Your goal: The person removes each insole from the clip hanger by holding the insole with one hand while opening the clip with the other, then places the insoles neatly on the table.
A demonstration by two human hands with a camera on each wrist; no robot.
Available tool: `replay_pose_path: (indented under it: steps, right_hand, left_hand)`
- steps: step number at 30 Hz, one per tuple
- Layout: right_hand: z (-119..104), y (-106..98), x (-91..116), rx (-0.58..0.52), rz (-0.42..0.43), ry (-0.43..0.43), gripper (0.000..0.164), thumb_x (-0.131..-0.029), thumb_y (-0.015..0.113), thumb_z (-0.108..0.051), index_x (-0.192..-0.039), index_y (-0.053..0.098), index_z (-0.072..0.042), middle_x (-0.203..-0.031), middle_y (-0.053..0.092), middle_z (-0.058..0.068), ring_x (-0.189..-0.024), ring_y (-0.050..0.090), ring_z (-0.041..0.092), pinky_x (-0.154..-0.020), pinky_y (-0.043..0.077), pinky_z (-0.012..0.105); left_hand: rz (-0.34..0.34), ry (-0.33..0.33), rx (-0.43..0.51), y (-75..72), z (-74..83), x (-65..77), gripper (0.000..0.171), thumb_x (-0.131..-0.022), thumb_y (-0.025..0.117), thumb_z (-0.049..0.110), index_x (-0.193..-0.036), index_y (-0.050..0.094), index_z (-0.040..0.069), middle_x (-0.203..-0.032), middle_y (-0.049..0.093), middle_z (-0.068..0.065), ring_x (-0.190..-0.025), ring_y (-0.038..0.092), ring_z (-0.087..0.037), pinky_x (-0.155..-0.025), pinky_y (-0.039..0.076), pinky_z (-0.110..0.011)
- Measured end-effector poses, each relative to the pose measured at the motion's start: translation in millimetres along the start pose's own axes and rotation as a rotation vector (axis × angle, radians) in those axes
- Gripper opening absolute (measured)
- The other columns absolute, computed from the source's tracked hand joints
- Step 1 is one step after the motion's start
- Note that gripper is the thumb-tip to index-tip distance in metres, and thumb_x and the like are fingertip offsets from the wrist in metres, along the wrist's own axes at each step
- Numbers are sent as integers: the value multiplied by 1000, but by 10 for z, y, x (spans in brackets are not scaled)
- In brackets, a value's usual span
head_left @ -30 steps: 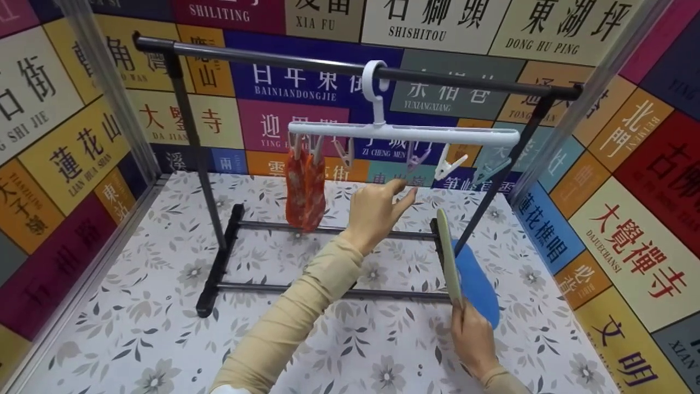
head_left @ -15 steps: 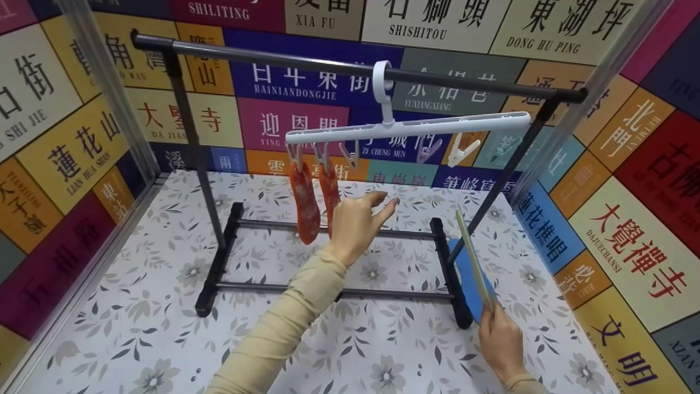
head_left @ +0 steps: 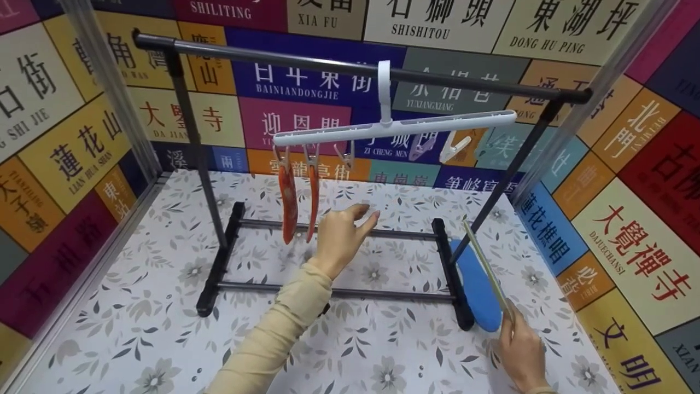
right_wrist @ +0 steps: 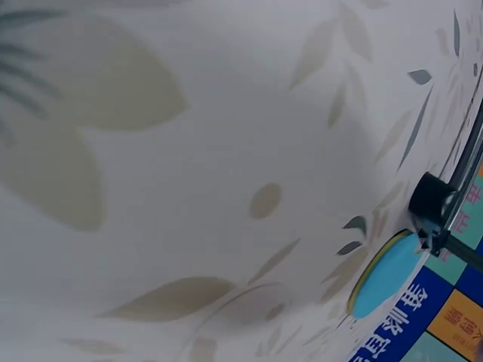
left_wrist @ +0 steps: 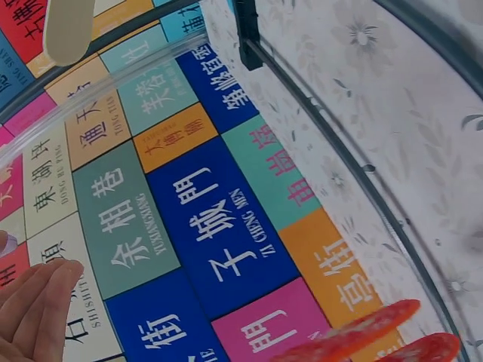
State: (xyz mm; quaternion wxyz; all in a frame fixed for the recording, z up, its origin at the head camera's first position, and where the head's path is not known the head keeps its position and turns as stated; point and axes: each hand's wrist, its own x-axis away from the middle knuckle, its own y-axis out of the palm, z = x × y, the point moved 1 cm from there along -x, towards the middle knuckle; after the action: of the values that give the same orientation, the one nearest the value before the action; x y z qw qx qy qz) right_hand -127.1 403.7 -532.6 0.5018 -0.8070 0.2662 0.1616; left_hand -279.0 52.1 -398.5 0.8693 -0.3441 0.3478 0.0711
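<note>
My left hand [head_left: 340, 238] is in mid-air below the hanger, right of the orange insoles, holding nothing; its thumb and forefinger stand apart. Two orange insoles [head_left: 288, 205] hang edge-on from clips at the left end of the white clip hanger [head_left: 394, 128]. In the left wrist view, their tips show as red patterned insoles [left_wrist: 355, 332] at the bottom. My right hand [head_left: 523, 347] pinches the lower end of a pale yellow-green insole [head_left: 485, 265], seen almost edge-on. Behind it a blue insole [head_left: 478, 295] lies on the table by the rack's right foot.
The hanger hooks over the black rack's top bar [head_left: 262, 58]. Unused clips hang from it, among them a white clip [head_left: 455, 149] on the right. The rack's right foot [head_left: 454, 279] and lower bars stand on the flowered tabletop [head_left: 377, 350]. Sign-covered walls enclose the back and sides.
My left hand has drawn down and left, away from the clips. My right hand has moved right and down with the insole. The hanger has turned, so the orange insoles now show edge-on.
</note>
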Motion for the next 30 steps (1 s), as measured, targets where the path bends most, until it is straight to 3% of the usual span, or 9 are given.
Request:
replay_pose_path:
  steps: [14, 20, 30]
  right_hand:
    - [346, -53, 86, 92, -22, -4, 36, -94, 55, 0, -129, 58, 6, -106, 65, 36, -65, 63, 52, -55, 47, 61]
    - [432, 46, -105, 161, -116, 13, 37, -99, 51, -5, -135, 54, 4, -110, 64, 36, -54, 59, 41, -47, 44, 52]
    - [461, 259, -481, 181, -133, -40, 38, -101, 51, -8, -137, 52, 1, -128, 57, 33, -60, 60, 49, -47, 43, 55]
  left_hand:
    - [-22, -55, -16, -22, -200, 229, 32, -94, 66, 38, -102, 78, 9, -87, 78, -6, -73, 75, -20, -68, 59, -38]
    - [-32, -66, -11, -15, -244, 294, 33, -95, 64, 41, -102, 78, 11, -91, 78, -4, -79, 76, -19, -69, 59, -38]
    - [-32, -88, 27, -42, -291, 379, 34, -96, 63, 39, -100, 79, 10, -92, 78, -8, -81, 76, -20, -70, 60, -36]
